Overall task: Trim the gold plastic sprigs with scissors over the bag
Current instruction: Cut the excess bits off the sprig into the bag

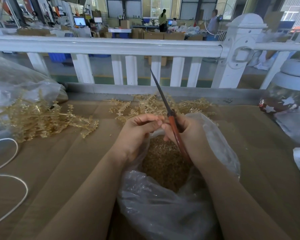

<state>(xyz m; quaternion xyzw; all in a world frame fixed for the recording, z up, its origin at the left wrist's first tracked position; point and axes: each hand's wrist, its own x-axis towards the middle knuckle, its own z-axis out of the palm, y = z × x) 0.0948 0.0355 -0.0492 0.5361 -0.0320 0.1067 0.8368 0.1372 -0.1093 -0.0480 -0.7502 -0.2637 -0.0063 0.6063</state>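
Scissors (170, 116): slim dark closed blades, reddish handles, gripped by right hand (184, 130). Left hand (137, 134): fingers curled, fingertips pinched together; contents unclear. Beneath fingers: crinkled clear bag (163, 205) of gold trimmings. Beyond fingertips: spiky gold sprigs (156, 104); leftward, a second heap (42, 118).

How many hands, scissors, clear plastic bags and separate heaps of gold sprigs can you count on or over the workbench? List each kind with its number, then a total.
hands: 2, left and right
scissors: 1
clear plastic bags: 2, front and far left
heaps of gold sprigs: 2, left and middle
Total: 7
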